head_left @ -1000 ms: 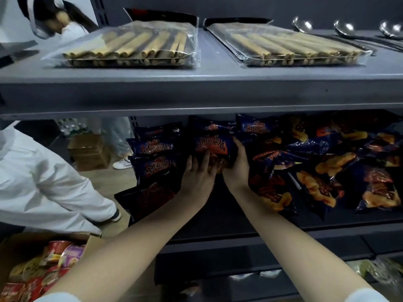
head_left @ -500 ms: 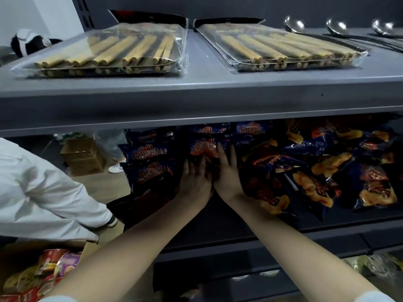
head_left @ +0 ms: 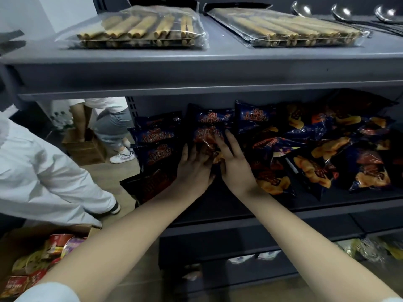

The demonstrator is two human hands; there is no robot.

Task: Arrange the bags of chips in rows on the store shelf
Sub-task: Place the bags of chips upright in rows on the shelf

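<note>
Snacks [head_left: 32,264] fill one carton [head_left: 13,240] at bottom left, beside a crouching person in white [head_left: 43,175]. A second person [head_left: 109,125] stands farther back by a second carton [head_left: 85,147].

The top shelf [head_left: 218,68] carries two clear packs of wafer rolls: the left pack [head_left: 139,29] near its left edge and the right pack [head_left: 287,29] right of the middle. Three ladles [head_left: 342,12] lie at its back right corner.

On the lower shelf [head_left: 327,203], four chip bags [head_left: 154,136] run in a column along the left edge. The next column shows two bags, and the front bag [head_left: 207,138] lies under both hands. The left hand [head_left: 194,168] and right hand [head_left: 234,164] press flat on it side by side, fingers straight and slightly spread. A heap [head_left: 327,153] of bags, too jumbled to count, covers the right half.
</note>
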